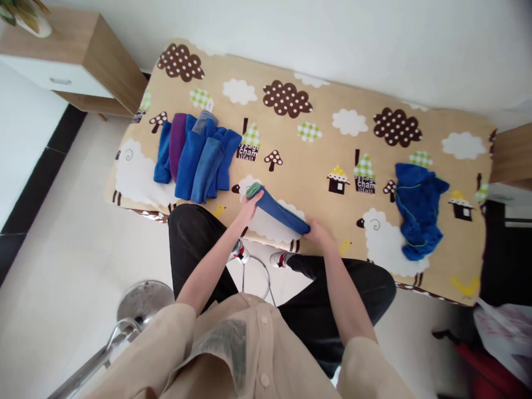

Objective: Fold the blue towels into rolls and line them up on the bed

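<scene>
A blue cloth with green edging [280, 211], folded into a long narrow strip, stretches between my two hands over the near edge of the bed. My left hand [251, 206] grips its left end, where green folded layers show. The right end sits in my right hand [316, 231], whose fingers are partly hidden. To the left lies a group of folded cloths [195, 158], mostly blue, with a purple one [178, 145] and a greyish one [205, 121] among them. A crumpled blue cloth [419, 208] with thin light-green edging rests far to the right.
The patterned beige sheet [307, 160] covers the bed against the white wall. A wooden bedside cabinet [78, 50] with a plant stands at the back left. On the floor are a round metal base [145, 302] at left and a plastic bag [507, 338] at lower right.
</scene>
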`<action>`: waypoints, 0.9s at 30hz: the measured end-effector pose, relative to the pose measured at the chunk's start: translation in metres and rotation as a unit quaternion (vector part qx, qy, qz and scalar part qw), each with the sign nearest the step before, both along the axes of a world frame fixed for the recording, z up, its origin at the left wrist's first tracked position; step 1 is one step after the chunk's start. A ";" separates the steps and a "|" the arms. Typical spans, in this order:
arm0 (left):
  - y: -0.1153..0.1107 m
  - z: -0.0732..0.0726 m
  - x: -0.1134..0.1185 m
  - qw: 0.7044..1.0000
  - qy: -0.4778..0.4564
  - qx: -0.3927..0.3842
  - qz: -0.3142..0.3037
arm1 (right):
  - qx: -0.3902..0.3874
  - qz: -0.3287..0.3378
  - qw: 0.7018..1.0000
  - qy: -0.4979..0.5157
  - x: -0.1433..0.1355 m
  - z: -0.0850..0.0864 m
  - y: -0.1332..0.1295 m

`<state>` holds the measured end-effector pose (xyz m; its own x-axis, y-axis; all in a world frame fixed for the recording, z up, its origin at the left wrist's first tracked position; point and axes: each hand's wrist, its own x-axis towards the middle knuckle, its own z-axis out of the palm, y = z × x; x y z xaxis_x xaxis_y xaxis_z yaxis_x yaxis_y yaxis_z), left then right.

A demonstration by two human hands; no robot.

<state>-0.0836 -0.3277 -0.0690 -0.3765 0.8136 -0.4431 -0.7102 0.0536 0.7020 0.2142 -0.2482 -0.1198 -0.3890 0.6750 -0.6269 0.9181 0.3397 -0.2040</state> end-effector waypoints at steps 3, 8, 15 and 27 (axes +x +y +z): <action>0.006 0.037 -0.022 0.992 0.105 0.051 -0.054 | 0.050 0.002 0.995 0.085 -0.031 -0.001 -0.013; 0.008 0.106 -0.068 0.938 0.275 0.145 -0.155 | 0.071 -0.076 0.971 0.215 -0.101 -0.008 -0.032; 0.000 0.162 -0.111 0.898 0.311 0.220 -0.220 | -0.011 -0.178 0.901 0.395 -0.204 -0.011 -0.055; -0.001 0.154 -0.129 0.890 0.327 0.232 -0.217 | -0.070 -0.240 0.832 0.495 -0.294 -0.018 -0.059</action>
